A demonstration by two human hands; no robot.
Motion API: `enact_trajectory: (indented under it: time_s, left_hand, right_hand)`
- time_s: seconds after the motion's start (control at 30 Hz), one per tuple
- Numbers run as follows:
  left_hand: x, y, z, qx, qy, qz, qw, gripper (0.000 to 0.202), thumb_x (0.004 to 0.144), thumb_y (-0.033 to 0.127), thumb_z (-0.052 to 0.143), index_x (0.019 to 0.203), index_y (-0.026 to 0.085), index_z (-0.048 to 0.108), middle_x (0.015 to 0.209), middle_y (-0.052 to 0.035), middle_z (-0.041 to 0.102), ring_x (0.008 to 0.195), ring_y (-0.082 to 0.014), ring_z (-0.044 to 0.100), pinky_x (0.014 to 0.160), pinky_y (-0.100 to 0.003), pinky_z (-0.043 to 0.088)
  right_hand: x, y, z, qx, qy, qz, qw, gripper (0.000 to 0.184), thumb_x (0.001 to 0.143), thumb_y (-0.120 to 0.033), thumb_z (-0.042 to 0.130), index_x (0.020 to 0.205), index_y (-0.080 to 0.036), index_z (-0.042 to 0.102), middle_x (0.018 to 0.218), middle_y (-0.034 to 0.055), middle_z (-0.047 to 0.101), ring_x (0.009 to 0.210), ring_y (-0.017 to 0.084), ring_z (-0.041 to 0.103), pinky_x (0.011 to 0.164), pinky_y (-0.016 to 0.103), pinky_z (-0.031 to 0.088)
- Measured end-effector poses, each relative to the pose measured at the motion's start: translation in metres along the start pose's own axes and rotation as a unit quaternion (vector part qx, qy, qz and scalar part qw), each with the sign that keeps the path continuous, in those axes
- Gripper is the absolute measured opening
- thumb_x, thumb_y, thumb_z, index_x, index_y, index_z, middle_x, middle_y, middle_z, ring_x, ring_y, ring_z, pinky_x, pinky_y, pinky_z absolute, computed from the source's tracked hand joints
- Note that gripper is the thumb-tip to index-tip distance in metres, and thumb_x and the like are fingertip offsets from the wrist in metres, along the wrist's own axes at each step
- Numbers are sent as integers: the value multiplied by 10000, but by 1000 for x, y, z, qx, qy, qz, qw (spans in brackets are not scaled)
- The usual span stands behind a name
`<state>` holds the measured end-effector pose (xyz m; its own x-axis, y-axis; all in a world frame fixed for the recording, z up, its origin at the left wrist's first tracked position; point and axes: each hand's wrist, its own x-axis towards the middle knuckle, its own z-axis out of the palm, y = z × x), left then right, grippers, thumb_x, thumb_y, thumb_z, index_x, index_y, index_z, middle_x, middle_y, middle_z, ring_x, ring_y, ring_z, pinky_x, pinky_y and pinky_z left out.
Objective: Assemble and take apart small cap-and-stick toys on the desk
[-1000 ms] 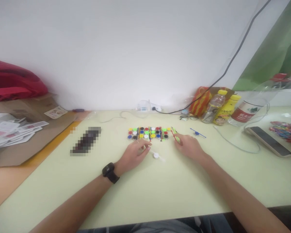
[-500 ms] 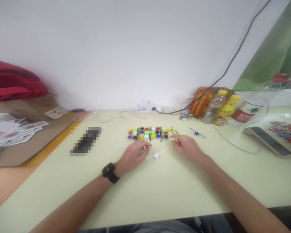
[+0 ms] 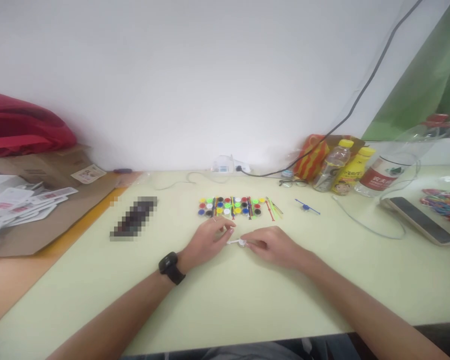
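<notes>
A small white round piece (image 3: 242,242) with thin arms lies on the table in front of me. The thumb and forefinger of my right hand (image 3: 275,245) close on it from the right, covering its right arm. Beside its left arm rests my left hand (image 3: 210,240), fingers curved, with a gap between thumb and fingertips and nothing held. Just beyond my hands, rows of coloured round pieces (image 3: 227,205) sit with thin coloured strips among them. Several loose strips (image 3: 272,208) lie to their right. Farther right is a blue round piece with thin arms (image 3: 306,207).
Bottles (image 3: 350,170), a phone (image 3: 420,220) and a pile of coloured bits (image 3: 444,204) occupy the right side. Glasses (image 3: 292,183) and a power socket (image 3: 225,164) are at the wall. Cardboard (image 3: 60,220) with white packets stands left, near a blurred dark object (image 3: 135,219).
My right hand has left the loose strips and come down and left to the white round piece. My left hand stays about where it was.
</notes>
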<state>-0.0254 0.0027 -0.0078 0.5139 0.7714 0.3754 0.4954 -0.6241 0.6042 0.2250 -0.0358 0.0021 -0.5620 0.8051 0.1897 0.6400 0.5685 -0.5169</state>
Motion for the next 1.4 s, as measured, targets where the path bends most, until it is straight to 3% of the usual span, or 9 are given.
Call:
enact_trajectory:
  time_s: [0.37,0.57,0.7,0.8,1.03,1.23,1.4]
  left_hand:
    - [-1,-3,1,2,-2,8,1000,201,1040,350,537,1092,259,708,1084,-44,751,984,-205,688,893,-345,546]
    - [-1,-3,1,5,-17,10,1000,187,1041,327,529,1103,256,691,1101,-40,744,993,-200,680,896,-340,537]
    - [-2,-3,0,4,-30,11,999,184,1043,325,523,1097,255,683,1089,-37,736,953,-191,667,875,-334,539]
    - [-2,-3,0,5,-34,7,999,183,1039,321,525,1092,252,686,1089,-39,733,940,-191,659,856,-329,542]
    - [-1,-1,-1,11,-42,-6,999,187,1033,326,531,1101,256,691,1105,-30,735,918,-186,651,847,-323,533]
    - [-2,2,-1,-3,-69,-12,998,201,1038,336,521,1056,243,698,1043,-31,727,878,-177,638,802,-301,524]
    - [-2,2,-1,6,-93,-12,996,213,1034,345,526,1024,237,710,971,-35,718,842,-179,627,749,-292,511]
  right_hand:
    - [-2,2,-10,-17,-3,38,999,144,969,-274,576,930,-233,708,630,-46,589,591,125,513,625,247,335]
    - [-3,24,-25,-52,70,96,992,139,958,-311,554,951,-227,664,628,-48,566,593,138,518,644,252,359]
    - [-2,50,-38,-147,126,206,959,121,926,-297,572,941,-222,665,712,-9,657,672,165,580,645,276,325]
    - [-4,72,-48,-215,120,295,923,111,900,-283,588,913,-226,681,771,23,705,758,197,619,647,288,307]
    - [-18,113,-63,-252,105,391,879,105,841,-287,637,881,-231,717,900,64,731,832,232,652,669,299,349]
    - [-23,121,-67,-275,131,396,866,141,854,-281,646,949,-232,739,921,81,731,816,242,653,648,304,346]
    - [-13,103,-55,-209,146,306,917,179,904,-333,619,1019,-254,731,766,13,704,735,195,627,636,285,336]
